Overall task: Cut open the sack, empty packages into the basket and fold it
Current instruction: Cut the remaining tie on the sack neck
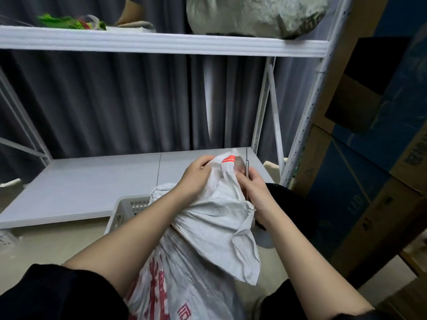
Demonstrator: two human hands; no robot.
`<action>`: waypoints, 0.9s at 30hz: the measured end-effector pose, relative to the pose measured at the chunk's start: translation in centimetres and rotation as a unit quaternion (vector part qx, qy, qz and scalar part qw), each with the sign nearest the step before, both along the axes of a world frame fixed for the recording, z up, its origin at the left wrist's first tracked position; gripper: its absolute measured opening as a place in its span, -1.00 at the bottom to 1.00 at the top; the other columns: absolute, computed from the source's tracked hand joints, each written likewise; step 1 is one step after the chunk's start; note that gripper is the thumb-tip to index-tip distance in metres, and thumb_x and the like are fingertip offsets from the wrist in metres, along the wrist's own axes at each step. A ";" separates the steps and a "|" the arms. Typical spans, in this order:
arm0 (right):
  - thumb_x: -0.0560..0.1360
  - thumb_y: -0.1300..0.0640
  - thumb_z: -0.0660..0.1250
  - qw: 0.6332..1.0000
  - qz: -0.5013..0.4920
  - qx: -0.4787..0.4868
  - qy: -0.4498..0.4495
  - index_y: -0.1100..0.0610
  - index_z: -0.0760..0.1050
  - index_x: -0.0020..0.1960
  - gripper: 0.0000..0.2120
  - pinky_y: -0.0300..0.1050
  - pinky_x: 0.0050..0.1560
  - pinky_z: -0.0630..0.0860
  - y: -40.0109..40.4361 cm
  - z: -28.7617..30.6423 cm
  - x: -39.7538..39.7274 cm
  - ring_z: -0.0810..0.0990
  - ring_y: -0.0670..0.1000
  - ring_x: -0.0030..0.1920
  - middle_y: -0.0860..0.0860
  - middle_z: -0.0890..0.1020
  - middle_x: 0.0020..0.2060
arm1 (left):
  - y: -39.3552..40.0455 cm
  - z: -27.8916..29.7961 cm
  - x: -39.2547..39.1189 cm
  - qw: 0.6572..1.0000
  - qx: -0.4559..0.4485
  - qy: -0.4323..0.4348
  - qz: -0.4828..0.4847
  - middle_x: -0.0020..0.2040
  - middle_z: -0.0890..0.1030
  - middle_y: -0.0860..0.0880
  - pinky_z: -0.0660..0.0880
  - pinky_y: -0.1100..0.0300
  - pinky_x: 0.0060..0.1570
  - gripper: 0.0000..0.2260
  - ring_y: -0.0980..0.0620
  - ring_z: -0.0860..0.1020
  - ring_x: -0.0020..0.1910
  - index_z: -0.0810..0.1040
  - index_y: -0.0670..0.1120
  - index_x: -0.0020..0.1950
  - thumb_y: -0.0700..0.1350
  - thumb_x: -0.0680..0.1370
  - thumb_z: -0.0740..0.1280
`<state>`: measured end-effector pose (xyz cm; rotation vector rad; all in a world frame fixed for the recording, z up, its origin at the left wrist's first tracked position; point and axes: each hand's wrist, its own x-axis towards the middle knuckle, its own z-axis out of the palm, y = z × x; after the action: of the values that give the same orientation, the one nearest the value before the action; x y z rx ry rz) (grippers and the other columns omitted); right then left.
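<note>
A white woven sack (208,229) with red print stands upright in front of me, its gathered neck bearing a red tag (228,158). My left hand (196,179) grips the bunched neck from the left. My right hand (253,188) is closed against the neck's right side and holds a thin metal blade (246,167) that points upward beside the cloth. A white plastic basket (126,211) sits on the floor behind the sack, mostly hidden by it and by my left forearm.
A white metal shelf rack (92,181) stands ahead, its low board just behind the basket. A full sack (254,15) lies on the upper shelf. Stacked cardboard boxes (369,158) fill the right side. A dark round object (284,204) sits by my right wrist.
</note>
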<state>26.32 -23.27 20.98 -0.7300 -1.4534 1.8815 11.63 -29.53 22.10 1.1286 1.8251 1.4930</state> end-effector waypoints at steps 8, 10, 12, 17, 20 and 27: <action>0.12 -0.32 0.47 0.973 -0.087 0.148 -0.153 -0.07 0.30 0.05 -0.35 0.05 0.18 0.49 -1.6 1.5 -2.9 0.54 -0.01 0.11 -0.07 0.55 0.02 | 0.0 2.6 -0.1 0.971 -0.119 -0.198 -0.062 -0.06 0.62 -0.17 0.58 0.11 -0.04 -0.38 -0.09 0.65 -0.18 0.46 -0.20 0.16 0.27 0.34 0.32; 0.24 -0.21 0.51 0.977 -0.085 0.134 -0.144 0.01 0.30 0.13 -0.38 -0.06 0.12 0.52 -1.8 1.8 -3.0 0.56 -0.05 0.06 -0.09 0.55 -0.02 | -0.3 2.9 -0.1 0.979 -0.080 -0.176 -0.072 -0.27 0.47 -0.14 0.44 0.29 -0.39 -0.73 0.00 0.50 -0.42 0.39 -0.16 -0.07 0.05 0.46 0.25; 0.35 -0.04 0.51 0.983 -0.071 0.110 -0.126 0.08 0.30 0.18 -0.45 -0.32 -0.12 0.53 -2.1 1.9 -3.0 0.56 -0.15 -0.07 -0.11 0.53 -0.07 | -0.4 2.6 -0.1 0.991 -0.052 -0.117 -0.049 -0.35 0.31 -0.09 0.26 0.25 -0.44 -0.85 0.02 0.32 -0.43 0.33 -0.09 -0.23 -0.12 0.53 0.20; 0.42 0.24 0.45 0.997 -0.071 0.019 -0.028 0.22 0.34 0.19 -0.58 -0.27 -0.23 0.55 -2.7 0.7 -3.2 0.59 -0.14 -0.26 0.01 0.56 -0.13 | -0.6 1.4 0.0 0.998 -0.032 -0.046 0.027 -0.29 0.41 -0.05 0.31 0.23 -0.35 -0.88 0.04 0.37 -0.31 0.39 -0.09 -0.14 -0.16 0.58 0.27; 0.44 0.17 0.43 0.994 -0.079 -0.062 0.043 0.16 0.34 0.11 -0.65 -0.22 -0.30 0.57 -2.9 0.8 -3.6 0.58 -0.08 -0.30 0.06 0.55 -0.16 | -1.0 1.1 0.1 0.995 -0.067 -0.024 0.073 -0.16 0.51 -0.01 0.46 0.12 -0.10 -0.80 -0.02 0.50 -0.16 0.40 -0.09 0.05 0.00 0.55 0.31; 0.42 -0.03 0.38 0.967 -0.104 0.177 -0.154 0.05 0.28 0.04 -0.66 0.01 -0.05 0.49 -2.2 1.0 -3.3 0.49 -0.01 -0.16 -0.07 0.49 -0.22 | -1.9 1.9 -0.5 0.938 -0.214 0.250 0.109 -0.29 0.47 0.01 0.30 0.16 -0.22 -0.71 -0.08 0.44 -0.20 0.37 -0.03 -0.33 0.04 0.56 0.19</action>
<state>22.97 -25.44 22.00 -0.9826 -1.7680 1.3431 11.11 -31.44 24.00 1.1787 2.5371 0.8746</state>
